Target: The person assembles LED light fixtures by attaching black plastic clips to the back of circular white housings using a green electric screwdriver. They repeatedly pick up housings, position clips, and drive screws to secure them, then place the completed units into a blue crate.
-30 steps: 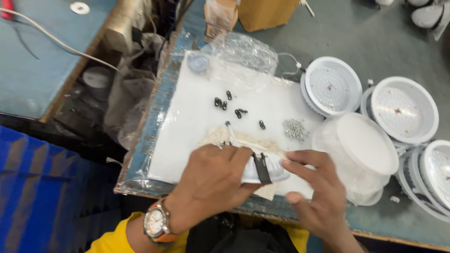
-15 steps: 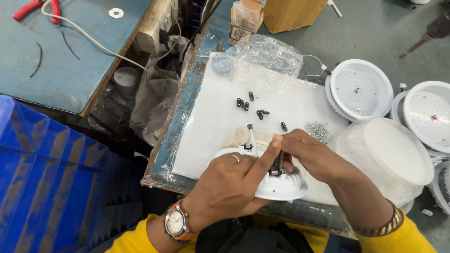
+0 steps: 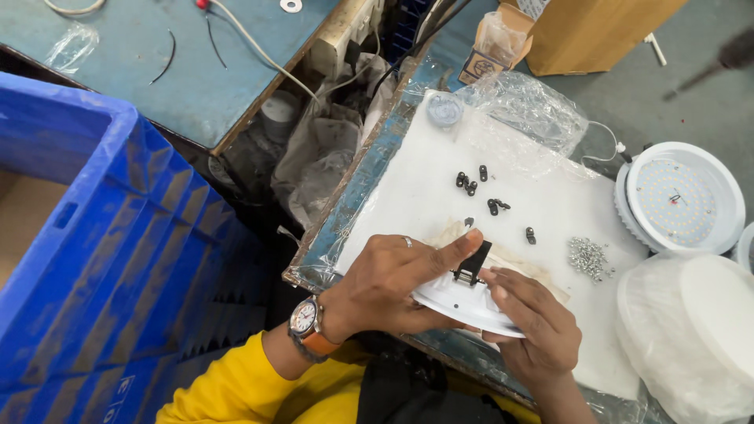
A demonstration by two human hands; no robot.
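white mat | round lamp between both hands' fingers

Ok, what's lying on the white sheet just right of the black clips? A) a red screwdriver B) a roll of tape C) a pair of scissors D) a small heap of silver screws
D: a small heap of silver screws lies on the white sheet, right of the loose black clips.

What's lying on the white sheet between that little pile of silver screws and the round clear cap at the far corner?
In the head view, small black clips lie scattered between the screw pile and the round cap, on the white sheet.
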